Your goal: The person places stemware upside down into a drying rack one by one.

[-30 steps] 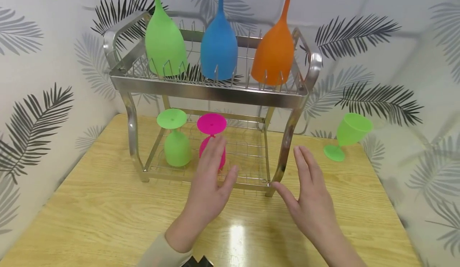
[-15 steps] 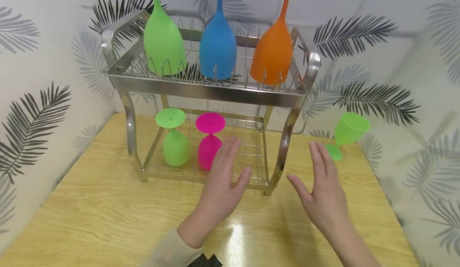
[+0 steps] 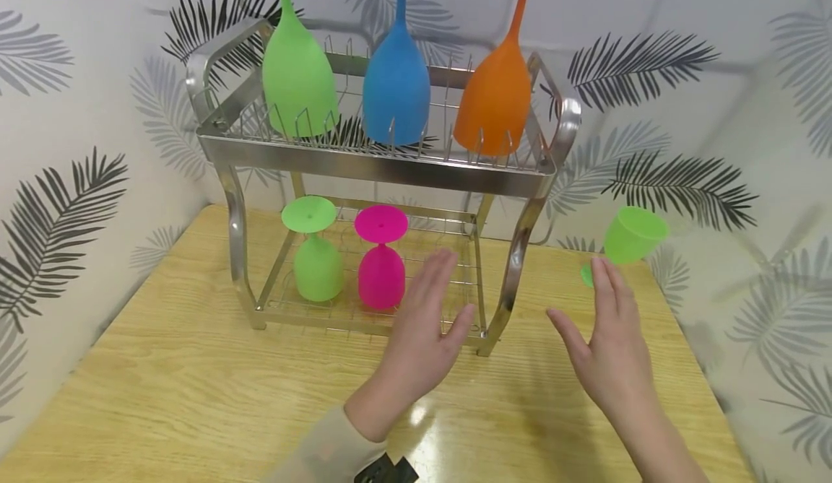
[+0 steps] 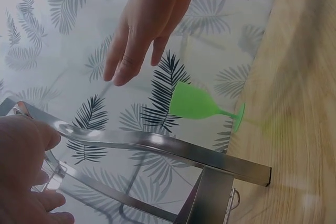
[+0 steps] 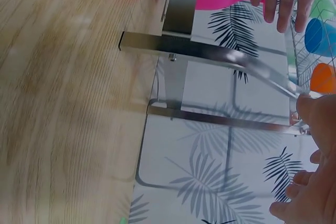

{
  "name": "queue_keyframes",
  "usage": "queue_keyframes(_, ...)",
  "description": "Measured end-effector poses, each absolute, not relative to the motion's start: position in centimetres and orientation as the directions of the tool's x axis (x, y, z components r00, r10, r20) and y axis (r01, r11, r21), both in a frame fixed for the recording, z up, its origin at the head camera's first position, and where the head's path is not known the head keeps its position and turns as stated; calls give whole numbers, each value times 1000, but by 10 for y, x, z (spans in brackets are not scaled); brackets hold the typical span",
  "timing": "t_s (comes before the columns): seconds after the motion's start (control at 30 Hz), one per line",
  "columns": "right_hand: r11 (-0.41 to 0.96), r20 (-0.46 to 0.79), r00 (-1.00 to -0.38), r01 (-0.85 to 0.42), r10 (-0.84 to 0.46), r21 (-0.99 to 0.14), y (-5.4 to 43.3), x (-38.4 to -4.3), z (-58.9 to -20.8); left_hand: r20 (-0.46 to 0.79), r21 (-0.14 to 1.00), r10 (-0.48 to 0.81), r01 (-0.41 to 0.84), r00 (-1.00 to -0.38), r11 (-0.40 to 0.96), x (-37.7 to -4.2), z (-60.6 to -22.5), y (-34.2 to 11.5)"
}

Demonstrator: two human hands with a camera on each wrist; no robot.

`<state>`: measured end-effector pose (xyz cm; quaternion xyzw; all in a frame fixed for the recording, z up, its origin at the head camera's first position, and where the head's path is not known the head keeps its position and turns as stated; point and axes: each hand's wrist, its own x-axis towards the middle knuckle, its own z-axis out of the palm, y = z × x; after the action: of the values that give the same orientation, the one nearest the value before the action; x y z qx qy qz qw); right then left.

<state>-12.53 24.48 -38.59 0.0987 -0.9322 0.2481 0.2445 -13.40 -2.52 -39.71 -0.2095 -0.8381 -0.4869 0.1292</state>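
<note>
My left hand (image 3: pixel 425 328) hovers in front of the rack's lower shelf with straight fingers and holds nothing. To its left a pink goblet (image 3: pixel 381 277) and a small green goblet (image 3: pixel 318 270) stand upside down on that shelf. My right hand (image 3: pixel 614 349) is over the table, right of the rack, its fingers extended and holding nothing. Nearest to it is another small green goblet (image 3: pixel 635 235), upright on the table; the fingertips cover part of its foot in the head view. The left wrist view shows this goblet (image 4: pixel 197 102) whole, apart from both hands.
A two-tier metal dish rack (image 3: pixel 377 167) stands on the wooden table (image 3: pixel 195 396). Upside down on its top tier are large green (image 3: pixel 299 79), blue (image 3: pixel 396 86) and orange (image 3: pixel 497 97) goblets. A leaf-patterned wall covering (image 3: pixel 708 107) closes the back and sides.
Both hands have moved to the right. The left has uncovered the pink goblet, and the right has come closer to the upright green goblet, now covering part of its foot.
</note>
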Motion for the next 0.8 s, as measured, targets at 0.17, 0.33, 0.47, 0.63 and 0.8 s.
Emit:
queue_keyframes(0.17, 856, 478, -877, -276, -39, -436, 252, -129, -387, 416, 767, 228, 474, -881, 433, -138, -402, -19)
queue_keyframes(0.33, 853, 474, -881, -251, -5, -458, 262, -135, -387, 386, 795, 237, 452, -892, 404, -140, -405, -11)
queue_keyframes(0.47, 831, 465, -885, -248, 15, -498, 273, -140, -388, 371, 811, 245, 441, -896, 386, -142, -406, -6)
queue_keyframes(0.63, 816, 478, -878, -256, 29, -519, 287, -148, -390, 367, 822, 262, 443, -893, 359, -143, -406, 0)
queue_keyframes(0.8, 819, 487, -872, -245, 48, -519, 300, -159, -392, 365, 830, 277, 446, -889, 336, -143, -405, 3)
